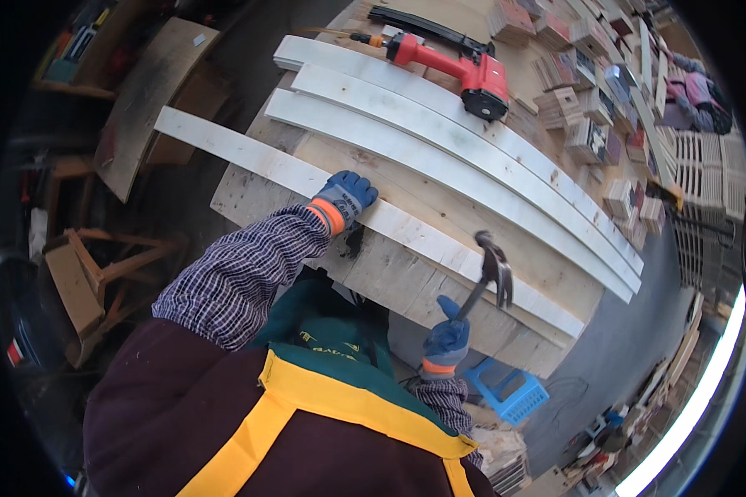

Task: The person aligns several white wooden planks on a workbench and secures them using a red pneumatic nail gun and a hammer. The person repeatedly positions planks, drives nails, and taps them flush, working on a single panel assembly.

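Note:
My left hand (346, 199), in a blue and grey glove with an orange cuff, grips a long pale wooden strip (240, 157) that lies across the near side of the workbench. Its fingers curl over the strip's far edge. My right hand (447, 341), gloved the same way, is closed round the handle of a claw hammer (497, 269). The hammer is tilted with its head up, over the right part of the strip; whether it touches the wood I cannot tell. Beyond the strip, several white boards (439, 124) lie side by side.
A red nail gun (456, 73) with a hose rests on the boards' far side. Behind it stand many small wood-block stacks (555, 70). A blue plastic stool (518, 399) is below the bench's right edge. Another person (698, 95) is at the far right.

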A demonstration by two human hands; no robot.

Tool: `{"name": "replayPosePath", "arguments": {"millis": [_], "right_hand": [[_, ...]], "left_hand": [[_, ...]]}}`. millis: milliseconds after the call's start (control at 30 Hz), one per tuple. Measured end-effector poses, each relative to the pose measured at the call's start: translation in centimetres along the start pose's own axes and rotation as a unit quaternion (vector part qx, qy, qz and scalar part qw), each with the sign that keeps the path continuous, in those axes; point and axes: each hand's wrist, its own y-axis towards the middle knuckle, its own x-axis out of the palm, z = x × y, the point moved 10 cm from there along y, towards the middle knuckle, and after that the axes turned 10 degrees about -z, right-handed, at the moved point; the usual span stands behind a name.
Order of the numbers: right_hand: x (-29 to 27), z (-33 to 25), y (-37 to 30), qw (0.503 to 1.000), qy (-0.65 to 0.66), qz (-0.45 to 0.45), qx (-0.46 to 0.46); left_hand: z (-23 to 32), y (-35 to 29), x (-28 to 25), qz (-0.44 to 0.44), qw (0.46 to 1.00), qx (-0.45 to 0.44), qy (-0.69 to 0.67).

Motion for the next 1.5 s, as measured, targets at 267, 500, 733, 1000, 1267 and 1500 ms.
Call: {"name": "replayPosePath", "arguments": {"millis": [267, 500, 733, 1000, 1267, 1500], "right_hand": [[-0.2, 0.9, 0.0, 0.911, -0.395, 0.104, -0.051], [2.0, 2.0, 0.7, 0.823, -0.544, 0.067, -0.149], [-1.6, -4.7, -2.0, 0.937, -0.274, 0.137, -0.17], [-6.6, -1.3, -3.3, 0.942, -0.151, 0.295, 0.058], [-2.6, -6.8, -2.9, 0.953, -0.21, 0.144, -0.166], [-9.0, 1.9, -7.4, 0.928, -0.311, 0.208, -0.004]], "left_hand": [[-0.1, 0.4, 0.0, -0.025, 0.999, 0.013, -0.022], [-0.1, -0.1, -0.8, 0.013, 0.998, 0.037, -0.042], [0.0, -0.2, -1.0, 0.014, 0.998, 0.028, -0.056], [-0.1, -0.1, -0.7, -0.002, 0.999, 0.011, -0.041], [-0.2, -0.2, -0.4, -0.014, 0.999, 0.001, -0.045], [1.2, -1.1, -2.5, -0.036, 0.999, 0.017, -0.023]]}}
